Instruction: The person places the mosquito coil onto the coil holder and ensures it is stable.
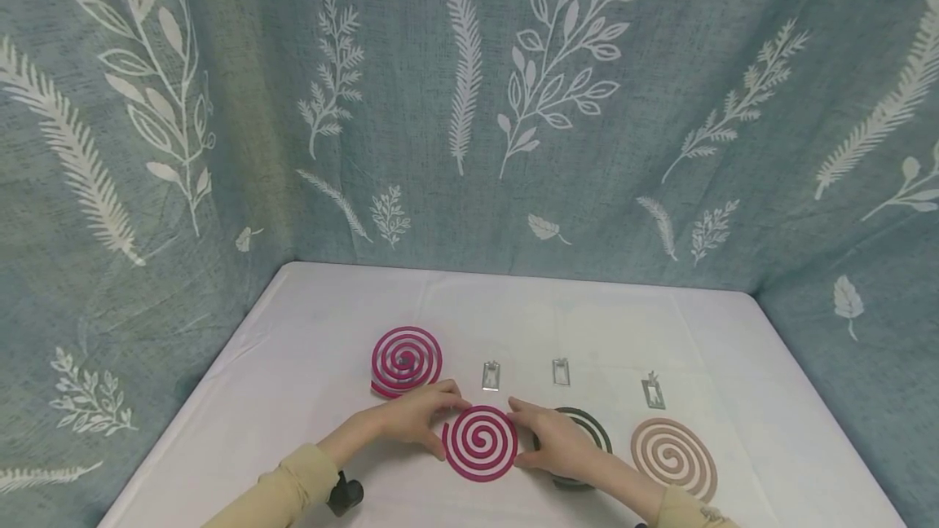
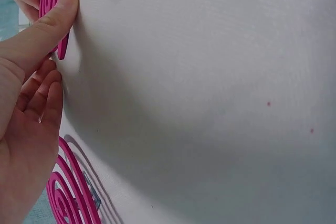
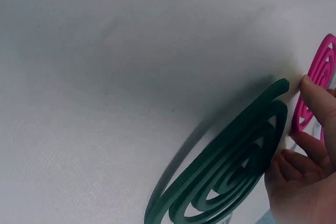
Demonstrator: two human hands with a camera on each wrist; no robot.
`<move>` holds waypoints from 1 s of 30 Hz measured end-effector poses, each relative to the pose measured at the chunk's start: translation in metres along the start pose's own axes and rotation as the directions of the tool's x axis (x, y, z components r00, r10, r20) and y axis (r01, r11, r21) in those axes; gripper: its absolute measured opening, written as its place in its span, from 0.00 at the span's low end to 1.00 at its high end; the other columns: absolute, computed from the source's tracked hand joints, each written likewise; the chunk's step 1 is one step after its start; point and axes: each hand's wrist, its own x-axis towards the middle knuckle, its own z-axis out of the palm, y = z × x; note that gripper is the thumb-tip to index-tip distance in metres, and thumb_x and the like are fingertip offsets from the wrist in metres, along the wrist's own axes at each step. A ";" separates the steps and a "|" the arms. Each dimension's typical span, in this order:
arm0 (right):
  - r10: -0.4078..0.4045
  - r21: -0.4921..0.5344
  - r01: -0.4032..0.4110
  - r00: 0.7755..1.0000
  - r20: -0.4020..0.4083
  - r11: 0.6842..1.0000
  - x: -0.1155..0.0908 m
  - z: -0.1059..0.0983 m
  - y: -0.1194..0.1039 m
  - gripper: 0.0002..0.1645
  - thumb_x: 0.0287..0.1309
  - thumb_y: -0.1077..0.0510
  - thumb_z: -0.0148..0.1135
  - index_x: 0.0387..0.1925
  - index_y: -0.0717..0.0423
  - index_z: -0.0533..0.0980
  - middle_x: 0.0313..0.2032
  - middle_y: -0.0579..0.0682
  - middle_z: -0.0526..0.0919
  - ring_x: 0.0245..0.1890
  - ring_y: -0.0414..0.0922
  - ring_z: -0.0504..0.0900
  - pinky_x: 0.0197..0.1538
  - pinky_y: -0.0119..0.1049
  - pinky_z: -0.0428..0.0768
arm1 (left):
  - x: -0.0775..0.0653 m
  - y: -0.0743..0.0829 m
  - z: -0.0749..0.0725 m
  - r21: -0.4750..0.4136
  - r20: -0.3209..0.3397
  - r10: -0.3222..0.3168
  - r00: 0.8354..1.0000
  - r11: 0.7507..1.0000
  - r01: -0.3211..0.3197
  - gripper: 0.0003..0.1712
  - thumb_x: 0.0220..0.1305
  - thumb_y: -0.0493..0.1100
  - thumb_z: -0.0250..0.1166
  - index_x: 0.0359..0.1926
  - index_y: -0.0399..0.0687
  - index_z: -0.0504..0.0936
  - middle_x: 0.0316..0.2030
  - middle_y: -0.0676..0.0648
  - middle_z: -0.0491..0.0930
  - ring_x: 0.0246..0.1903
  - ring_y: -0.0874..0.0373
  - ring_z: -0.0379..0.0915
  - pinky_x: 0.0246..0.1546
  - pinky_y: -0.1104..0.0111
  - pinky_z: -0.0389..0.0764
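A pink mosquito coil (image 1: 480, 437) is between my hands near the front middle of the table, its flat face turned up in the head view. My left hand (image 1: 421, 414) grips its left edge, thumb nearer me and fingers at the far side. On the opposite edge, my right hand (image 1: 561, 440) pinches the coil between thumb and fingertips. A green mosquito coil (image 3: 223, 142) lies under the right hand and forearm in the head view, partly hidden by them. Just beyond the left hand, a second pink mosquito coil (image 1: 405, 331) sits raised over a metal stand.
A tan mosquito coil (image 1: 668, 456) is at the right, beside my right forearm. Small metal coil stands lie behind the coils: a left one (image 1: 491, 389), a middle one (image 1: 561, 383) and a right one (image 1: 654, 406). Patterned blue-green curtains (image 1: 411, 104) enclose the white table (image 1: 330, 300).
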 end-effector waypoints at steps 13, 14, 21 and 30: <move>0.026 0.051 -0.024 0.999 -0.020 0.998 -0.001 0.005 -0.002 0.33 0.46 0.52 0.72 0.55 0.60 0.74 0.63 0.58 0.70 0.63 0.57 0.69 0.61 0.53 0.70 | -0.003 0.000 0.003 -0.034 -0.030 -0.006 1.000 0.999 0.005 0.34 0.43 0.43 0.77 0.56 0.47 0.78 0.44 0.54 0.75 0.49 0.61 0.69 0.57 0.68 0.71; 0.024 0.057 -0.023 0.999 -0.021 0.998 -0.001 0.005 -0.002 0.34 0.46 0.52 0.72 0.55 0.61 0.74 0.63 0.58 0.70 0.63 0.57 0.70 0.61 0.53 0.71 | -0.003 0.000 0.003 -0.035 -0.030 -0.004 1.000 0.999 0.003 0.34 0.43 0.43 0.77 0.56 0.47 0.77 0.44 0.54 0.75 0.49 0.61 0.69 0.57 0.68 0.71; 0.006 0.085 -0.003 0.999 -0.036 0.996 -0.002 0.009 -0.002 0.35 0.47 0.52 0.71 0.57 0.62 0.72 0.60 0.55 0.73 0.60 0.54 0.73 0.60 0.49 0.73 | -0.004 -0.002 0.004 -0.048 -0.040 0.013 0.999 0.999 -0.015 0.34 0.43 0.44 0.77 0.55 0.48 0.77 0.46 0.54 0.76 0.51 0.59 0.70 0.59 0.67 0.71; 0.006 0.112 0.001 0.998 -0.064 0.994 -0.002 0.013 0.002 0.33 0.50 0.51 0.69 0.57 0.56 0.70 0.55 0.48 0.77 0.58 0.49 0.75 0.60 0.46 0.74 | -0.006 -0.006 0.008 -0.094 -0.074 0.025 0.997 0.995 -0.032 0.36 0.43 0.42 0.76 0.56 0.47 0.74 0.46 0.53 0.78 0.47 0.62 0.72 0.53 0.70 0.74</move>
